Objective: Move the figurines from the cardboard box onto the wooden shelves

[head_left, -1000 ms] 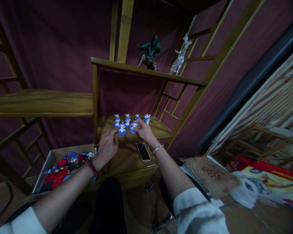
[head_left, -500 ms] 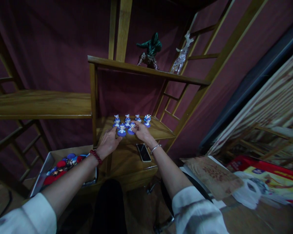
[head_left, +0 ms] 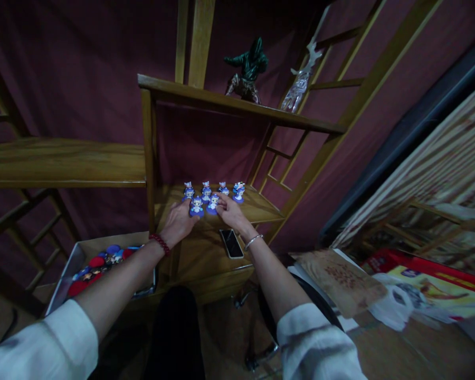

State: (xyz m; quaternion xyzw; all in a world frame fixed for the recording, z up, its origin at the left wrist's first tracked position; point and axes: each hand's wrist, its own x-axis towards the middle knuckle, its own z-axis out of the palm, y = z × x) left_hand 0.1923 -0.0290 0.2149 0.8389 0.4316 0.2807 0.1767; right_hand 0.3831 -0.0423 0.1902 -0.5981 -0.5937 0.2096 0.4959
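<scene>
Several small purple-and-white figurines stand in rows on the lower wooden shelf [head_left: 257, 208]. My left hand [head_left: 179, 220] has its fingers on the front left figurine [head_left: 197, 206], at that figure's left side. The front right figurine [head_left: 212, 204] is between the fingers of my right hand [head_left: 228, 211]. Behind these two stand more figurines, among them one at the back right [head_left: 238, 192] with a blue and white top. Both front figures are upright, side by side with a narrow gap.
A phone [head_left: 231, 244] lies in front of the figurines. At lower left, an open box [head_left: 73, 264] holds red, blue and dark figures. A green-topped statue [head_left: 248, 68] and a plastic-wrapped figure [head_left: 301, 84] stand on the shelf above. A chair [head_left: 320, 298] is at lower right.
The view has shifted slightly, so the shelf appears a little higher. Both hands stay at the two front figurines, with hardly any movement relative to them.
</scene>
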